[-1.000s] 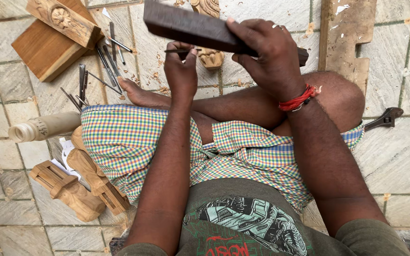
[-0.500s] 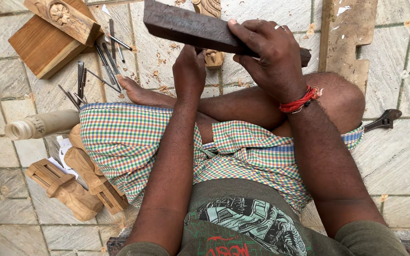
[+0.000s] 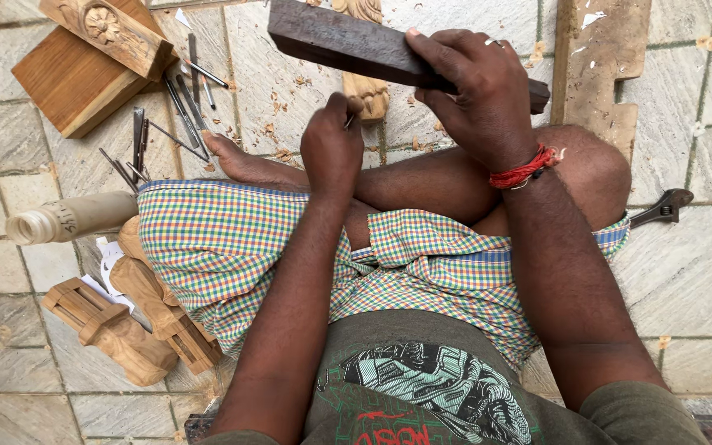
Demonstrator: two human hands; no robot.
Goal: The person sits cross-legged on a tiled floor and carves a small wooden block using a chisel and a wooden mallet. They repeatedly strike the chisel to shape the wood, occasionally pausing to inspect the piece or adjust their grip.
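Observation:
I sit cross-legged on a tiled floor in a checked cloth. My right hand (image 3: 475, 95) grips a dark wooden block (image 3: 335, 41), held like a mallet above the knees. My left hand (image 3: 333, 148) is closed around a thin metal chisel (image 3: 349, 120), of which only the top shows. Its tip points at a pale carved wooden piece (image 3: 366, 86) on the floor, largely hidden behind the hand and block. A red thread circles my right wrist.
Several metal chisels (image 3: 176, 111) lie on the tiles at upper left beside a carved block (image 3: 113, 33) on a flat wooden block (image 3: 72, 78). A turned pale post (image 3: 67, 218) and carved pieces (image 3: 117, 325) lie left. A wooden plank (image 3: 599, 62) and wrench (image 3: 661, 208) are at right.
The dark block in my right hand has shifted slightly, and my left hand with the chisel has moved a little toward the carved piece.

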